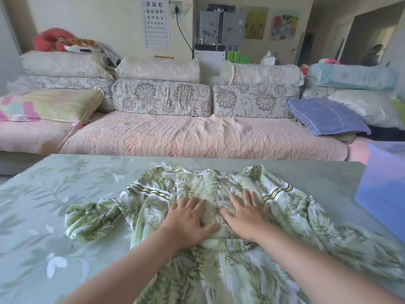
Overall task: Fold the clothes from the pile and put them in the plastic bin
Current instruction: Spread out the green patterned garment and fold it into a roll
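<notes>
A green leaf-print dress point(221, 270) lies spread on the table point(54, 205), its neckline toward the far edge and its skirt running off the near edge. One sleeve is bunched to the left. My left hand point(189, 218) and my right hand point(245, 213) press flat on the chest of the dress, side by side, fingers straight and spread. A blue plastic bin point(383, 185) stands at the table's right edge, only partly in view.
The table carries a pale green leaf-pattern cloth. Beyond its far edge stands a long sofa point(197, 137) with floral cushions, a yellow-pink pillow at left and a blue checked pillow point(326, 116) at right.
</notes>
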Tool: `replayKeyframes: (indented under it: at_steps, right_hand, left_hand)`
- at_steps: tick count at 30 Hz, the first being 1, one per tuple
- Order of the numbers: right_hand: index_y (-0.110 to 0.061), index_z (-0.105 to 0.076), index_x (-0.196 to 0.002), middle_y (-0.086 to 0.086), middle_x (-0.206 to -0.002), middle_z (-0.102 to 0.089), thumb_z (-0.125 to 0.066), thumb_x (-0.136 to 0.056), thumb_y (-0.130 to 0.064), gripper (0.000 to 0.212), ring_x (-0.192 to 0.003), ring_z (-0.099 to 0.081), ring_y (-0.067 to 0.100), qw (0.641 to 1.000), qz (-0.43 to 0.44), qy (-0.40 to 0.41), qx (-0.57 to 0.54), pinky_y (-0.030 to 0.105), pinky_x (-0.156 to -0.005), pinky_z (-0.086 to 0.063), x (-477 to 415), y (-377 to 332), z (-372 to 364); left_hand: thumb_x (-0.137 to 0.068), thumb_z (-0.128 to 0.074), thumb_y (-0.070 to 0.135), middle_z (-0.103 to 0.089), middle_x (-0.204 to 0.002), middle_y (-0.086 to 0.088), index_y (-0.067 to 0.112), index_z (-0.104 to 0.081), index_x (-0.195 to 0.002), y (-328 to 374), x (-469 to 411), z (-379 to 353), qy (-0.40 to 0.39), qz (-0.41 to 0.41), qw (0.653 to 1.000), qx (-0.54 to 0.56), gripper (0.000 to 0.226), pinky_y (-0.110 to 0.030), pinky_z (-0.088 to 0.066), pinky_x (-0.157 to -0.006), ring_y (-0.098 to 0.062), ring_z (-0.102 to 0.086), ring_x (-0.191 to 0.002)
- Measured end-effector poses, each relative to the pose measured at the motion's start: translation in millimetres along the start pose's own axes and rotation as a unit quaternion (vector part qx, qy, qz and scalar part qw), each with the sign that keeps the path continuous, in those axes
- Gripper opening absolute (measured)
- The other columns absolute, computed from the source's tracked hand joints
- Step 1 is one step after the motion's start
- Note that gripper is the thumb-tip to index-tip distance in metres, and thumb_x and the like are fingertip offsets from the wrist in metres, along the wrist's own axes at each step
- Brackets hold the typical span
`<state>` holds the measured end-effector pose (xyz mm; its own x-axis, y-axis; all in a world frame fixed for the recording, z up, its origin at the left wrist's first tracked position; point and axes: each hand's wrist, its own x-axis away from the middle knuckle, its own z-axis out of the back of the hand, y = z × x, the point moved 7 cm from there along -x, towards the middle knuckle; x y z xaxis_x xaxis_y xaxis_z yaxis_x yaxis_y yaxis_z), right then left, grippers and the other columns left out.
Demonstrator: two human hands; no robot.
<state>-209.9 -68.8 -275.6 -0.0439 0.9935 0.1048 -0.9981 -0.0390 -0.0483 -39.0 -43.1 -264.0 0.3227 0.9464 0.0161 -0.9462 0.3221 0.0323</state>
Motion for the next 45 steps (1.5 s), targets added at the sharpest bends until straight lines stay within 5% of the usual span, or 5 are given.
replayKeyframes:
  at_steps: [13,21,30,36,45]
  right_hand:
    - [-0.027,-0.008,-0.159,0.002,-0.165,0.011,-0.028,-0.103,-0.050,0.063,-0.152,0.009,0.027,0.981,0.187,-0.005,-0.054,0.056,-0.120,0.006,32,-135,36]
    - [-0.028,-0.005,-0.159,-0.003,-0.167,-0.006,-0.033,-0.102,-0.047,0.066,-0.153,-0.010,0.023,0.954,0.288,-0.038,-0.081,0.052,-0.123,-0.013,43,-244,19]
    - [-0.026,0.002,-0.158,0.005,-0.161,-0.027,-0.050,-0.097,-0.029,0.080,-0.148,-0.026,0.028,0.959,0.274,-0.044,-0.051,0.050,-0.122,-0.015,50,-266,9]
    - [-0.031,-0.018,-0.157,0.000,-0.161,-0.028,-0.051,-0.086,-0.020,0.079,-0.142,-0.035,0.022,0.953,0.275,-0.089,-0.092,0.046,-0.119,-0.027,50,-274,5]
    - [-0.030,-0.045,-0.146,-0.003,-0.152,-0.041,-0.049,-0.096,-0.023,0.051,-0.135,-0.043,0.021,0.950,0.256,-0.047,-0.172,0.034,-0.106,-0.040,85,-215,47]
  left_hand:
    - [-0.082,-0.040,-0.003,-0.054,-0.133,-0.006,0.020,-0.053,-0.131,-106,38,62,0.172,0.165,0.948,0.210,0.056,-0.039,-0.046,-0.098,-0.024,-0.052,-0.118]
    - [-0.084,-0.055,0.037,-0.049,-0.135,-0.003,0.023,-0.039,-0.137,-230,100,15,-0.017,0.288,0.957,0.000,0.058,-0.038,-0.038,-0.101,-0.026,-0.044,-0.128]
    - [-0.075,-0.062,-0.005,-0.060,-0.090,-0.013,0.018,-0.075,-0.083,-290,184,101,0.413,0.348,0.840,-0.053,0.027,-0.043,-0.035,-0.077,-0.036,-0.051,-0.089]
    - [-0.093,-0.045,0.033,-0.051,-0.135,-0.011,0.020,-0.049,-0.132,-312,177,39,-0.028,0.472,0.878,-0.069,0.042,-0.041,-0.031,-0.106,-0.030,-0.044,-0.127]
    - [-0.090,-0.048,0.018,-0.064,-0.115,-0.007,0.022,-0.060,-0.111,-148,114,80,0.025,0.195,0.975,0.105,0.025,-0.032,-0.050,-0.079,-0.026,-0.061,-0.100]
